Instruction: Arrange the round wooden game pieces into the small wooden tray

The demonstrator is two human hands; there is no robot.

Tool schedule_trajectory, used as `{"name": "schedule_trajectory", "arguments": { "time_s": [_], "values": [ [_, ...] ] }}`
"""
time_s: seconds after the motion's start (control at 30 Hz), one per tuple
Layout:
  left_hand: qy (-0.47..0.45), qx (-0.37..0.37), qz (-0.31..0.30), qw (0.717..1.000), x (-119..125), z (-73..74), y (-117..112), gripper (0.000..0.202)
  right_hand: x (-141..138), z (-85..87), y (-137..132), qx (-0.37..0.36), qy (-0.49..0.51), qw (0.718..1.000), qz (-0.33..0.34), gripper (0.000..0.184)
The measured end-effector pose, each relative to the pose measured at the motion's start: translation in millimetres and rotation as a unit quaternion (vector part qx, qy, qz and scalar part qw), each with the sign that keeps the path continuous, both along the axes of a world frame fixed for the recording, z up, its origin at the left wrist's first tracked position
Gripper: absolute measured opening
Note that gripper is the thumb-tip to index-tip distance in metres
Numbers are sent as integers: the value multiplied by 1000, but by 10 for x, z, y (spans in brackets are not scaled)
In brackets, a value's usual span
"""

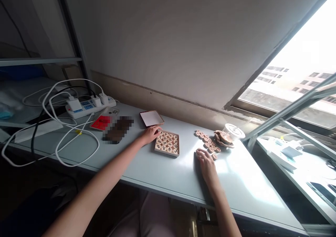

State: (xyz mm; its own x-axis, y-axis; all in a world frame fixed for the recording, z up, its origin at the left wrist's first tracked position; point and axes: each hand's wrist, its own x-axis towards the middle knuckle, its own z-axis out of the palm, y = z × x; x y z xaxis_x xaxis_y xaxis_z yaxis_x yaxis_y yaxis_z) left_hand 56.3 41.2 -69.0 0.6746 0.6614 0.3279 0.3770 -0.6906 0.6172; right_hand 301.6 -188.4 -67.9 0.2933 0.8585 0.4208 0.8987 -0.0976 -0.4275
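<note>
A shallow square box (167,153) sits on the grey table, filled with rows of round wooden Chinese chess pieces (169,143) marked in dark characters. My left hand (150,135) is closed at the box's far left corner, its fingertips on the rim. To the right of the box, my right hand (206,162) rests low over the table with fingers bent together. A small pale edge shows at its fingertips, apparently one chess piece. Just beyond that hand lie several loose chess pieces with reddish characters (206,139), face up in a loose cluster.
Behind the box lies its open lid (152,118). A brown dish (224,139) and a clear lidded cup (233,132) stand by the loose pieces. At left are a power strip (90,108), looped white cables, a red card (101,123) and a blurred-out patch. Metal rails border the table's right end.
</note>
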Motion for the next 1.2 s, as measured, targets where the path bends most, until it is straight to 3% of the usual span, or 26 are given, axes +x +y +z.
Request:
{"name": "schedule_trajectory", "arguments": {
  "time_s": [0.17, 0.33, 0.47, 0.57, 0.67, 0.77, 0.9, 1.0, 1.2],
  "values": [
    [-12, -15, -3, 1000, -10, 16, -6, 31, 61, 175, 286, 8, 11, 1000, -13, 36],
    [-30, -40, -5, 999, 9, -2, 25, 37, -451, 383, 703, 14, 69, 994, 87, 31],
    [-43, -59, -8, 997, 20, -35, 60, 43, -907, 381, 1145, -25, 71, 984, 159, 24],
    [-52, -60, -3, 997, 26, -59, 66, 44, -1011, 337, 1341, -23, 73, 982, 173, 26],
    [-47, -51, 7, 998, 41, -68, 51, 42, -864, 309, 1345, -15, 51, 991, 122, 31],
    [-30, -39, 18, 999, 62, -66, 30, 34, -574, 276, 1242, -39, -53, 998, -22, 34],
    [-22, -31, 31, 999, 95, -72, 23, 27, -223, 151, 1158, -115, -112, 970, -180, 44],
    [-21, -33, 41, 998, 128, -74, 31, 27, -75, 48, 1176, -144, -102, 963, -205, 44],
    [-14, -20, 59, 998, 158, -66, 40, 36, 19, 41, 1181, -83, -105, 972, -194, 42]
  ]
}}
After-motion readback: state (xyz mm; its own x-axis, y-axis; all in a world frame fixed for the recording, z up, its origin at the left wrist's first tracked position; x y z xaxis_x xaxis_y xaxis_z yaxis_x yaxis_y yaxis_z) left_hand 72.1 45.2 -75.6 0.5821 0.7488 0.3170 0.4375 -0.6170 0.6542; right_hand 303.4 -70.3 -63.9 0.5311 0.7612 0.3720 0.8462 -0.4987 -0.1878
